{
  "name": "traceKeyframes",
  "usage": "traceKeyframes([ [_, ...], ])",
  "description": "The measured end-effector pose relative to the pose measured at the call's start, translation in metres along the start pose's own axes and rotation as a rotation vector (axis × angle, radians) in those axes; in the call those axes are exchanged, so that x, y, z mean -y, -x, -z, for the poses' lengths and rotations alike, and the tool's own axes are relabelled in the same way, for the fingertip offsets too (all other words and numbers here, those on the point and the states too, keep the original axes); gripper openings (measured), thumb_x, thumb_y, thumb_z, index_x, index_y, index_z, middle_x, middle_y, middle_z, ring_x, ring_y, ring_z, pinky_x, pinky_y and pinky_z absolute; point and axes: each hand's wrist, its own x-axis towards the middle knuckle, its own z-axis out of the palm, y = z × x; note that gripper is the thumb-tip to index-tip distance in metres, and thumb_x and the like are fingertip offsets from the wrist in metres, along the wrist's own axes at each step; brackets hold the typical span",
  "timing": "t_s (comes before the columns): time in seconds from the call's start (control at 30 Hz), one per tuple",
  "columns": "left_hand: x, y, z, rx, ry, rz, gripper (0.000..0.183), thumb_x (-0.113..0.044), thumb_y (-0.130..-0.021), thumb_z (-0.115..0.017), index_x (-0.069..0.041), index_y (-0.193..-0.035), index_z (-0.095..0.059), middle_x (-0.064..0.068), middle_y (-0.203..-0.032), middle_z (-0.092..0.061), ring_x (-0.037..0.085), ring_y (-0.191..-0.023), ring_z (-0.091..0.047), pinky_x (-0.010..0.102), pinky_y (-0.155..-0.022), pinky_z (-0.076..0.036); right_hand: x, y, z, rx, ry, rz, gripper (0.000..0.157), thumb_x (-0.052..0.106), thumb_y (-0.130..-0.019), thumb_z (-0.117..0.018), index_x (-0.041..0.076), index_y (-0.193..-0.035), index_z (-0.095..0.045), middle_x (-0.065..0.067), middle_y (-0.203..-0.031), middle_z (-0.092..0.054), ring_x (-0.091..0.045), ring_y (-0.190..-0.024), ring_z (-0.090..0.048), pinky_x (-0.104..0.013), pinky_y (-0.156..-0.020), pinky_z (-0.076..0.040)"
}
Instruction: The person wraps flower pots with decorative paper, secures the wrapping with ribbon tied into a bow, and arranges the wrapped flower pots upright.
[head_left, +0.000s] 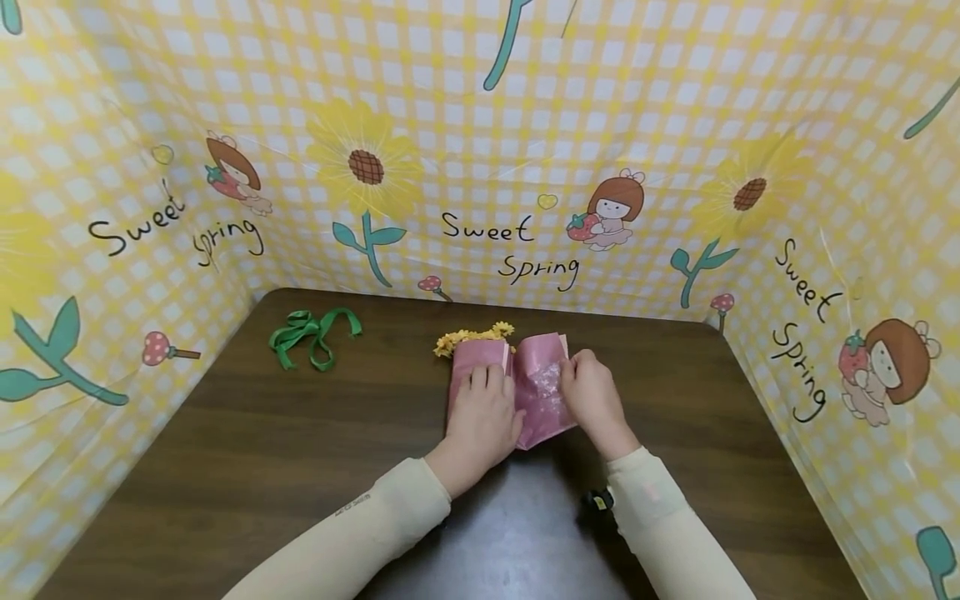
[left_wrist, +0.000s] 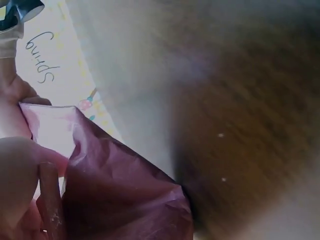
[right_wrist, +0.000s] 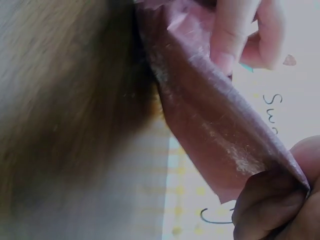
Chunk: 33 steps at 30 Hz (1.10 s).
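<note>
A sheet of pink wrapping paper (head_left: 542, 408) lies around a bunch of yellow flowers (head_left: 471, 337), whose heads show past its far edge. My left hand (head_left: 483, 417) holds the folded left part of the paper, fingers over its front and thumb near the middle. At the upper right edge, my right hand (head_left: 595, 398) pinches the paper between thumb and curled fingers. The right wrist view shows the pinched edge (right_wrist: 245, 110) pulled taut and raised off the table. Any stems are hidden inside the paper.
A loose green ribbon (head_left: 313, 335) lies on the dark wood table (head_left: 315, 450) at the far left. A small black object (head_left: 597, 500) sits by the right sleeve. A yellow checked cloth (head_left: 480, 167) with printed flowers stands around the back and sides.
</note>
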Motion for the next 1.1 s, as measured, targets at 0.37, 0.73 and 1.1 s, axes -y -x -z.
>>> traceKeyframes([
  [0.37, 0.019, 0.001, 0.012, -0.028, 0.162, -0.047, 0.024, -0.026, -0.096, -0.062, -0.004, -0.1, -0.069, 0.013, -0.103, -0.061, 0.032, -0.099, -0.054, 0.041, -0.083, -0.053, 0.019, 0.001, 0.005, -0.006, -0.007, 0.051, 0.022, 0.022, -0.102, -0.054, 0.007, -0.086, -0.053, -0.012, -0.072, -0.06, -0.028, -0.067, -0.059, -0.047, -0.062, -0.05],
  [0.73, 0.033, -0.004, 0.019, 0.057, 0.324, -0.007, 0.02, -0.019, -0.089, -0.066, -0.006, -0.103, -0.073, 0.008, -0.103, -0.063, 0.028, -0.097, -0.058, 0.041, -0.073, -0.059, 0.04, 0.001, 0.009, 0.025, -0.005, 0.124, 0.021, 0.018, -0.103, -0.057, 0.006, -0.086, -0.052, -0.009, -0.07, -0.056, -0.026, -0.064, -0.056, -0.043, -0.06, -0.05],
  [1.1, 0.041, -0.007, 0.022, 0.095, 0.426, 0.013, 0.015, -0.022, -0.092, -0.069, -0.009, -0.098, -0.075, 0.005, -0.1, -0.062, 0.026, -0.093, -0.055, 0.042, -0.075, -0.056, 0.061, 0.003, 0.007, 0.05, 0.058, 0.149, 0.02, 0.019, -0.104, -0.054, 0.004, -0.091, -0.052, -0.013, -0.073, -0.06, -0.03, -0.067, -0.063, -0.047, -0.061, -0.052],
])
